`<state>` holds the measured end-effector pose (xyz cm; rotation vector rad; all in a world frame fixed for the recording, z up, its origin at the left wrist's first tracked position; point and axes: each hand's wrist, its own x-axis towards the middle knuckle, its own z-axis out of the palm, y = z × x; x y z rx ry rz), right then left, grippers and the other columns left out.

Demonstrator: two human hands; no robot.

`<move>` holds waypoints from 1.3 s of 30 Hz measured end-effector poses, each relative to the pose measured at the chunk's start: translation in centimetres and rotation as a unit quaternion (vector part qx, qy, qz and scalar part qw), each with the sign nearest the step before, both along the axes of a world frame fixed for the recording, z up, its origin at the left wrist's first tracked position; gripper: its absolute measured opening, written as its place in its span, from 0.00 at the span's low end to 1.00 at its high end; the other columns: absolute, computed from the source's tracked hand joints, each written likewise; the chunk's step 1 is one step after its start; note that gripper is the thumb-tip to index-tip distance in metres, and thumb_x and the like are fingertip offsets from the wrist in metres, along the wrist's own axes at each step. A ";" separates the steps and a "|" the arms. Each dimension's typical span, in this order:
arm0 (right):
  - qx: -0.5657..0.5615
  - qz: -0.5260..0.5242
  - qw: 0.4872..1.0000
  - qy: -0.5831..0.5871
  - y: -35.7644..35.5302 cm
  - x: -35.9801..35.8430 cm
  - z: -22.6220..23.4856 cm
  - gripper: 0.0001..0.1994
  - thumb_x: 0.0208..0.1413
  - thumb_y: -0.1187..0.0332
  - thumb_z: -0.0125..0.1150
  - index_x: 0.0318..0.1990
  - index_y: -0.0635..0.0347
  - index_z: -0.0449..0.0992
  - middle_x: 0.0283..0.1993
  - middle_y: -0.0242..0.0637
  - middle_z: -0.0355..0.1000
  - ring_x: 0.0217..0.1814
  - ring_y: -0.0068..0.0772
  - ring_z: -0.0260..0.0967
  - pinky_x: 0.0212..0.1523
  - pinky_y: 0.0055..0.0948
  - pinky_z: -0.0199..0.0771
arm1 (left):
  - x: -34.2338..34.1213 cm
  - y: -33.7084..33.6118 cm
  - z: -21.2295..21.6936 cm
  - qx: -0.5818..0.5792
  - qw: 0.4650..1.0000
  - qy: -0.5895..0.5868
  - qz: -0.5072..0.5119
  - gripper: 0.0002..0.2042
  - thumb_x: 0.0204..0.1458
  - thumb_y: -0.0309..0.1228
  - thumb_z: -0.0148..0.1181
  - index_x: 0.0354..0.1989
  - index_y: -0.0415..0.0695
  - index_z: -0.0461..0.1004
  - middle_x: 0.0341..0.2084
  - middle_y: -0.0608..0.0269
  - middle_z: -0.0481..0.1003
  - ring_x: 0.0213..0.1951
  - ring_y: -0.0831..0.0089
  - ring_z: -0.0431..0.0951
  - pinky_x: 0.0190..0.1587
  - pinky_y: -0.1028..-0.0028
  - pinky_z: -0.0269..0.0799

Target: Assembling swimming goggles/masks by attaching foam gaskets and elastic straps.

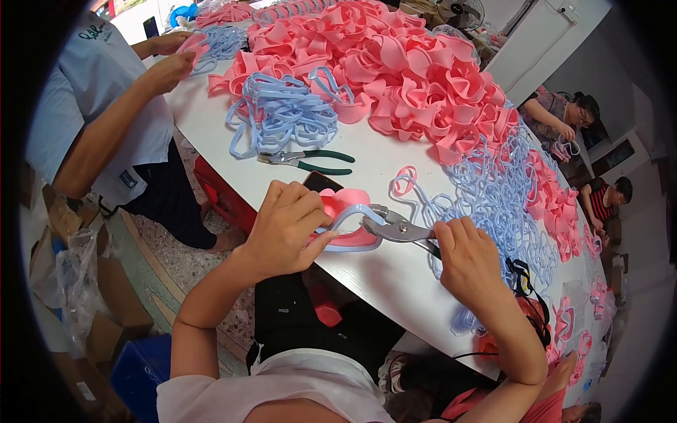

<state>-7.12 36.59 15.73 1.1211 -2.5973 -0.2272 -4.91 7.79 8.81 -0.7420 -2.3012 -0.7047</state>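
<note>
Because the pink, curved, foam-like piece (337,201) edged with a light-blue, glossy, tubular band (362,209) looks thin and flexible, I judge it light, soft and easily bent: unlikely to break, but liable to twist or crease. The band appears smooth and may slip under a loose pinch. Take hold at the left end, leaving the right end accessible to the tool. The piece is in front of me, raised above the near edge of the white tabletop (377,282). My left hand (290,227) is closed on that left end, thumb opposing the bent fingers. My right hand (469,259) is wrapped around the handles of the silver-grey metal pliers (403,229); their jaws are at the band's right end, but I cannot tell how tightly they bite.
</note>
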 end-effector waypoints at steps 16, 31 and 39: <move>-0.151 -0.106 0.976 -0.113 1.8 2.3 -4.5 0.19 0.40 0.83 0.55 0.44 0.60 0.68 0.34 0.41 0.67 0.38 0.47 0.68 0.32 0.41 0.69 | 0.0 0.9 -5.7 0.550 0.818 -0.164 -0.042 0.19 0.63 0.29 0.52 0.60 0.36 0.62 0.45 0.61 0.68 0.44 0.78 0.71 0.46 0.80 0.68; -0.091 -0.276 0.943 -0.163 -1.2 2.6 -13.8 0.22 0.53 0.57 0.62 0.48 0.63 0.68 0.41 0.47 0.70 0.45 0.50 0.70 0.41 0.48 0.73 | -2.1 -0.8 -6.7 0.572 0.720 -0.342 -0.192 0.19 0.64 0.33 0.52 0.60 0.37 0.66 0.49 0.60 0.71 0.52 0.75 0.72 0.56 0.75 0.67; -0.441 -0.052 0.824 -0.351 -4.6 0.8 -6.0 0.17 0.56 0.61 0.63 0.46 0.64 0.73 0.41 0.42 0.72 0.43 0.38 0.70 0.38 0.33 0.71 | -2.1 0.1 -4.7 0.394 0.857 -0.263 -0.203 0.19 0.61 0.35 0.56 0.56 0.37 0.72 0.34 0.68 0.63 0.39 0.79 0.63 0.43 0.80 0.59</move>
